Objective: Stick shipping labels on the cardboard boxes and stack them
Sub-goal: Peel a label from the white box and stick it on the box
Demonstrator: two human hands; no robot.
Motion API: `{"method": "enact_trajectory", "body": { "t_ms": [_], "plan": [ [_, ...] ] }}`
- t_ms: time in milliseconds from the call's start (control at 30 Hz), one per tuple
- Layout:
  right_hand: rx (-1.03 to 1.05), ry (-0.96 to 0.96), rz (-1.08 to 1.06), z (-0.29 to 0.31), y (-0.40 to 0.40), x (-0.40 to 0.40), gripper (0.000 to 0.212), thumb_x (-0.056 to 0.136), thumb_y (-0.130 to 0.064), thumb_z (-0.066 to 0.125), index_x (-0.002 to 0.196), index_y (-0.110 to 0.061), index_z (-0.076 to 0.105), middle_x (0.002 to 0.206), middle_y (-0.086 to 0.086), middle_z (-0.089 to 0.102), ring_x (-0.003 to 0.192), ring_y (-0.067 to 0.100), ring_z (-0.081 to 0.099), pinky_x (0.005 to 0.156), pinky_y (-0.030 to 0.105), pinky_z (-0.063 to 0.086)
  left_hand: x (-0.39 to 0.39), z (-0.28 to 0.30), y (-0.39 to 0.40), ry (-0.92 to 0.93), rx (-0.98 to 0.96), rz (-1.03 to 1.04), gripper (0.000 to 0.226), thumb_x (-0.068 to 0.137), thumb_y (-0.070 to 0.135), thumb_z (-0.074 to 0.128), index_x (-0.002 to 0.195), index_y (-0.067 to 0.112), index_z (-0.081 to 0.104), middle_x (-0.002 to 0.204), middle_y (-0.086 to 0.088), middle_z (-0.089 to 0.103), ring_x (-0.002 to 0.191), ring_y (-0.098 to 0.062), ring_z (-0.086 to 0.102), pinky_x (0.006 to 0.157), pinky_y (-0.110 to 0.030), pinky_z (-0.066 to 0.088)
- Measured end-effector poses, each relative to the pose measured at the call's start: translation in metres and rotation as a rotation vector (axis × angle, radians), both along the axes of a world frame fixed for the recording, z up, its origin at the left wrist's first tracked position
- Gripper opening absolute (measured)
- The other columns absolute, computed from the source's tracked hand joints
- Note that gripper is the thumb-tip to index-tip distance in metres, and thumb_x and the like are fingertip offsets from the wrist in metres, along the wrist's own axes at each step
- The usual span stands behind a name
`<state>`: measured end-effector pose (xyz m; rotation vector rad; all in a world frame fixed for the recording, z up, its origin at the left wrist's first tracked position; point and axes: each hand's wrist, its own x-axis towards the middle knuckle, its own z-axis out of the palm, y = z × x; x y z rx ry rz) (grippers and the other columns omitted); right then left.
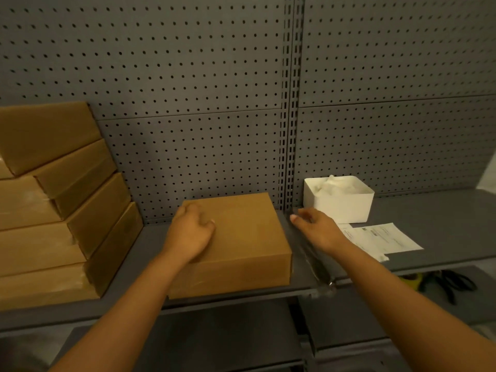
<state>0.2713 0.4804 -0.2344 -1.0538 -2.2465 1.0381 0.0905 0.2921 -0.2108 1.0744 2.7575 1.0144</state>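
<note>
Box (236, 237) on shelf (429, 210), mid, right of stack (53, 210). Left hand (192, 232) rests on lid, fingers loose, gripping nothing. Right hand (316, 228) beside box, relaxed, empty. Labels (383, 237) just right. Box looks stiff, probably light; grip opposite side walls.

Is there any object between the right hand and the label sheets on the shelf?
Nothing visible blocks it. The right hand hovers just left of the label sheets, which lie flat on the shelf. The white bin stands behind them, out of the way.
</note>
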Motion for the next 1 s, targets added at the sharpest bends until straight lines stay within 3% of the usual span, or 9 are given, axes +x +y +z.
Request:
{"method": "enact_trajectory", "body": {
  "t_ms": [67,133,333,467,567,700,833,900,1000],
  "plan": [
    [0.009,-0.049,-0.023,-0.001,0.023,0.023,0.043,0.095,-0.033,0.052,0.133,-0.012,0.050,0.137,0.009,0.053,0.123,0.027,0.051,0.099,0.033,0.041,0.024,0.010,0.024,0.048,0.053,-0.108,0.044,0.095,0.032,0.053,0.137,0.020,0.046,0.148,-0.001,0.034,0.112,-0.019,0.051,0.094,-0.026,0.036],
    [0.021,-0.099,-0.047,-0.004,0.046,0.047,0.037,0.096,-0.031,0.052,0.127,-0.013,0.055,0.132,0.008,0.057,0.118,0.026,0.054,0.094,0.031,0.042,0.052,0.015,0.053,0.049,0.101,-0.224,0.034,0.095,0.030,0.053,0.128,0.023,0.054,0.143,0.004,0.040,0.113,-0.016,0.052,0.090,-0.022,0.035],
    [0.086,-0.267,-0.073,-0.012,0.111,0.103,0.031,0.096,-0.027,0.051,0.119,-0.009,0.060,0.126,0.011,0.060,0.113,0.028,0.056,0.092,0.033,0.043,0.125,-0.002,0.148,-0.013,0.120,-0.446,0.027,0.094,0.026,0.056,0.118,0.018,0.063,0.124,0.000,0.055,0.116,-0.016,0.053,0.095,-0.021,0.039],
    [0.098,-0.363,-0.088,-0.024,0.151,0.129,0.033,0.095,-0.024,0.053,0.125,-0.010,0.058,0.128,0.012,0.059,0.114,0.028,0.056,0.091,0.031,0.043,0.154,-0.033,0.192,-0.157,-0.035,-0.459,0.032,0.094,0.027,0.055,0.124,0.017,0.059,0.135,-0.003,0.051,0.119,-0.019,0.052,0.095,-0.022,0.039],
    [0.128,-0.489,-0.083,-0.040,0.176,0.142,0.041,0.092,-0.031,0.056,0.129,-0.015,0.052,0.129,0.008,0.057,0.116,0.025,0.054,0.101,0.034,0.043,0.169,-0.056,0.210,-0.221,-0.156,-0.463,0.039,0.098,0.027,0.048,0.135,0.018,0.049,0.146,-0.005,0.041,0.129,-0.021,0.044,0.105,-0.027,0.036],
    [0.130,-0.555,-0.074,-0.055,0.196,0.148,0.068,0.084,-0.047,0.064,0.138,-0.016,0.037,0.136,0.008,0.051,0.126,0.027,0.047,0.110,0.040,0.031,0.178,-0.074,0.221,-0.199,-0.267,-0.487,0.047,0.099,0.025,0.046,0.144,0.016,0.037,0.151,-0.002,0.033,0.136,-0.019,0.036,0.109,-0.025,0.028],
    [0.167,-0.567,-0.059,-0.061,0.209,0.145,0.083,0.077,-0.048,0.070,0.144,-0.017,0.031,0.138,0.007,0.048,0.131,0.026,0.041,0.112,0.040,0.025,0.173,-0.085,0.224,-0.107,-0.325,-0.449,0.045,0.093,0.027,0.055,0.137,0.018,0.047,0.143,-0.001,0.042,0.130,-0.018,0.040,0.107,-0.026,0.032],
    [0.125,-0.540,-0.086,-0.063,0.214,0.143,0.080,0.075,-0.045,0.073,0.141,-0.017,0.036,0.134,0.008,0.051,0.129,0.027,0.043,0.108,0.040,0.032,0.168,-0.086,0.226,-0.057,-0.324,-0.427,0.042,0.091,0.028,0.059,0.131,0.020,0.052,0.136,0.000,0.046,0.126,-0.018,0.043,0.106,-0.030,0.037],
    [0.060,-0.462,-0.097,-0.063,0.214,0.141,0.057,0.076,-0.037,0.076,0.123,-0.015,0.053,0.121,0.007,0.061,0.117,0.027,0.054,0.100,0.040,0.046,0.162,-0.085,0.229,-0.016,-0.336,-0.429,0.041,0.088,0.028,0.063,0.127,0.020,0.055,0.128,0.000,0.049,0.121,-0.019,0.046,0.102,-0.034,0.042]
  ]
}}
